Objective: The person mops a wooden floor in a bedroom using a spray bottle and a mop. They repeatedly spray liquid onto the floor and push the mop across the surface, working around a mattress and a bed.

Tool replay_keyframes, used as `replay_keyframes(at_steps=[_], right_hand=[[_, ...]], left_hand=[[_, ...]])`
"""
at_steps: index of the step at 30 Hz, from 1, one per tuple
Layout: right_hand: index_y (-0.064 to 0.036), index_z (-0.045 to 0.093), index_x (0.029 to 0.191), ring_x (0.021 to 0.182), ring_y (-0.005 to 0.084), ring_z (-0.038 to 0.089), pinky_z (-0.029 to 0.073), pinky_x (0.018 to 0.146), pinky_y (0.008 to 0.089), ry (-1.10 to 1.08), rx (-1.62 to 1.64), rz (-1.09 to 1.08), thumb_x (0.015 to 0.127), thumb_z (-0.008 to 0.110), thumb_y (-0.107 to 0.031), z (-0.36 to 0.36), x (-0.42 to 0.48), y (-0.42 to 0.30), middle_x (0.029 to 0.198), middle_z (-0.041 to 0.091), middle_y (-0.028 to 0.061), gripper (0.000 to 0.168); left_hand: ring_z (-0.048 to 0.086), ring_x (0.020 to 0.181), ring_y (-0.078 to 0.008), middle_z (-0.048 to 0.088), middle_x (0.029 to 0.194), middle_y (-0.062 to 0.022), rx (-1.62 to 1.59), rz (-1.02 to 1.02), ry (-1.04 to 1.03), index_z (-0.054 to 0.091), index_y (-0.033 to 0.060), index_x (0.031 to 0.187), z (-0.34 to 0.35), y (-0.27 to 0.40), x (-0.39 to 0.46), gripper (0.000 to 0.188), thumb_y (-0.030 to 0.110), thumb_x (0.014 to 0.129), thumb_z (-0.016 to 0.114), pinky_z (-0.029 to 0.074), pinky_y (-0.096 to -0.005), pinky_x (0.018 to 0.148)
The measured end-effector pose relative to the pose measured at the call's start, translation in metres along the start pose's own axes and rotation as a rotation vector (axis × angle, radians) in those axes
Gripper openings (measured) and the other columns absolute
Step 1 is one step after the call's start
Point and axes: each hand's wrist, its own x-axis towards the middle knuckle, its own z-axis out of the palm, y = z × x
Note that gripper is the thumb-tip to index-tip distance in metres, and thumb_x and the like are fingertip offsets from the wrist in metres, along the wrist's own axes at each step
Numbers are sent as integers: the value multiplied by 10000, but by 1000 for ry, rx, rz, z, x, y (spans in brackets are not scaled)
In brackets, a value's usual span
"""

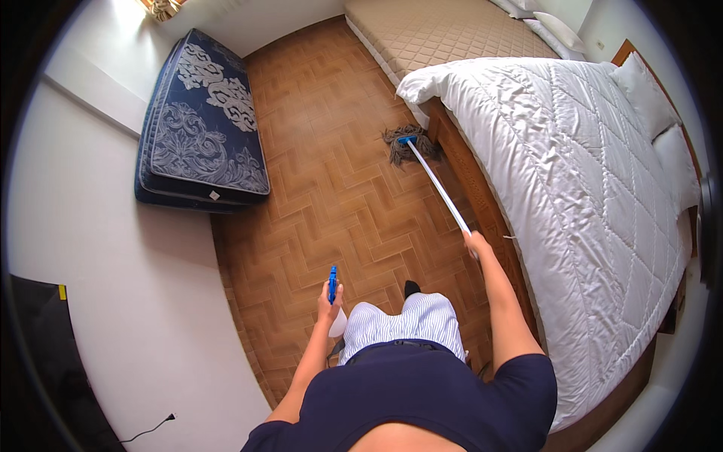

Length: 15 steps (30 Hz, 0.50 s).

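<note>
My left hand [331, 299] is closed around a spray bottle [333, 282] with a blue trigger head, its pale body partly hidden behind my wrist. In my right hand [476, 244] is the white handle of a string mop [438, 183]. The handle slants forward and to the left, down to a blue socket. The mop's grey-brown strands [395, 151] lie spread on the wood-look tile floor [316, 186], close to the corner post at the foot of the wooden bed frame [471, 178].
A bed with a white quilted comforter [559, 169] stands on the right, with a beige-covered bed [440, 28] beyond it. A dark blue patterned mattress [203, 124] leans by the left wall. At lower left are a dark screen [51, 350] and a loose plug [170, 417] on a cord.
</note>
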Motion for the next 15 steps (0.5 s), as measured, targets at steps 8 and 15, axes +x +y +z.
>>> replay_keyframes(at_steps=[8, 15], right_hand=[[-3, 589, 658, 489, 245, 578, 468, 536, 366, 94, -53, 214, 842, 366, -491, 51, 5, -85, 488, 540, 114, 566], [-19, 596, 723, 752, 323, 593, 452, 690, 414, 97, 54, 327, 834, 362, -499, 162, -231, 59, 705, 608, 167, 545]], left_hand=[[472, 475, -74, 495, 672, -10, -157, -16, 47, 494, 38, 1006, -84, -11, 33, 334, 322, 833, 526, 407, -218, 457], [476, 475, -79, 506, 671, -15, 20, -17, -89, 498, 48, 998, -142, -52, 73, 317, 316, 833, 530, 405, -222, 454]])
